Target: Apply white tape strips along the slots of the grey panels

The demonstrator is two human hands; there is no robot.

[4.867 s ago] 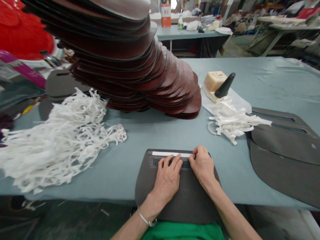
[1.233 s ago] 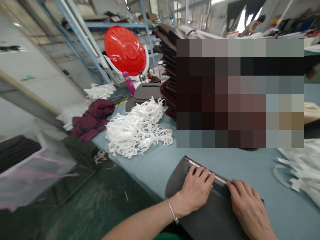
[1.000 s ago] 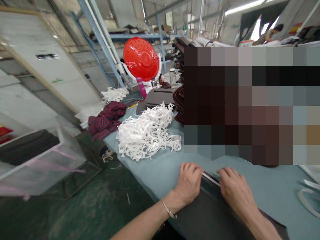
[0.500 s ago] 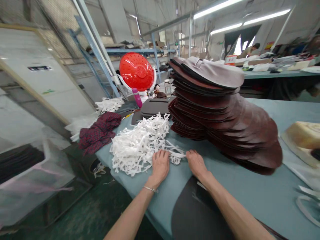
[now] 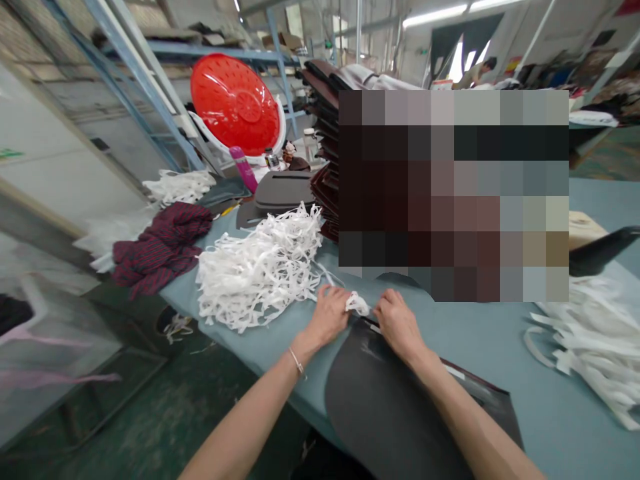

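Note:
My left hand point(image 5: 327, 317) and my right hand point(image 5: 397, 327) are close together at the top edge of a dark grey leather panel point(image 5: 395, 407), which lies on the blue-grey table cover point(image 5: 500, 340). A small bunch of white paper strip point(image 5: 357, 305) sits between my fingertips, and both hands appear to pinch it. A thin strand runs from it towards a large heap of white strips point(image 5: 255, 270) just left of my left hand. A stack of brown leather pieces point(image 5: 325, 180) stands behind, mostly hidden by a pixelated block.
Across the table to the right lies a second heap of white strips point(image 5: 590, 347). Further left are a maroon striped cloth point(image 5: 160, 247), a grey panel point(image 5: 283, 190) and a red round basin point(image 5: 235, 103). The table's near edge drops to a green floor.
My hands have come together from lying apart by the heap's edge, and a white strip bunch is now between them. The view has swung slightly left, bringing the right-hand heap into fuller view.

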